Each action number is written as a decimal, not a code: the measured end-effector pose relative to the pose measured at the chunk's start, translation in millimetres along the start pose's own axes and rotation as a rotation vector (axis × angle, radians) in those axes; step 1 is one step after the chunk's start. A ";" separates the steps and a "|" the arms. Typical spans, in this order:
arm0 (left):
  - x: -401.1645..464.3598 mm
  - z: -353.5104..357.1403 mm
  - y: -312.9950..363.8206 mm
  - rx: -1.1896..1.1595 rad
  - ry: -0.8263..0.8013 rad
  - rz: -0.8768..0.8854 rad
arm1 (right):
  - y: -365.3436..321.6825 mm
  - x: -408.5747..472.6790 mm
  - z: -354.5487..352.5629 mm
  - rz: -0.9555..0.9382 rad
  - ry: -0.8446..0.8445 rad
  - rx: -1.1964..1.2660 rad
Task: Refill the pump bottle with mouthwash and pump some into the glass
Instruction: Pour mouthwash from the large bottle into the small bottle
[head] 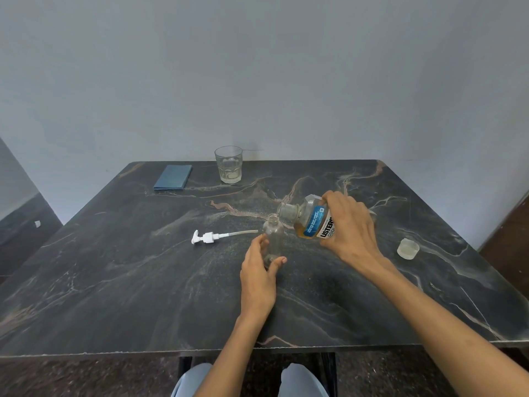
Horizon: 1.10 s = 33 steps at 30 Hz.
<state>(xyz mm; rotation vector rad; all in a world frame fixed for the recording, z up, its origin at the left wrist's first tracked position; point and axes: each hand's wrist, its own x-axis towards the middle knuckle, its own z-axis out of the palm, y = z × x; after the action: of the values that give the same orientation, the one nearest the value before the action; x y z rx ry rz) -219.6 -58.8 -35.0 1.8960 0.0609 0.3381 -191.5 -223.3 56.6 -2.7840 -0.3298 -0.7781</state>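
Note:
A small clear pump bottle stands upright and uncapped at the middle of the dark marble table. My left hand grips its lower part between fingers and thumb. My right hand grips a mouthwash bottle with amber liquid and a blue label, tipped on its side, its open mouth just right of and above the small bottle's neck. The white pump head with its tube lies flat to the left. A clear glass stands at the back edge.
A folded blue cloth lies at the back left. The mouthwash cap sits at the right, beyond my right hand. A wall runs close behind the table. My knees show under the front edge.

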 end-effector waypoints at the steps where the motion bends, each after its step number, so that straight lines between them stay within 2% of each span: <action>1: 0.1 0.0 -0.1 0.000 0.000 0.001 | -0.3 0.3 -0.1 -0.005 0.000 -0.003; 33: 0.3 -0.3 0.0 -0.005 0.009 0.007 | 4.3 15.4 -11.7 -0.118 -0.036 -0.160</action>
<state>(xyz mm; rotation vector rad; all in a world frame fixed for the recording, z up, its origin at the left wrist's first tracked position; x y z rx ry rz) -219.4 -58.5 -34.9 1.8907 0.0592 0.3516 -183.0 -228.3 73.8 -2.9534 -0.4616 -0.8147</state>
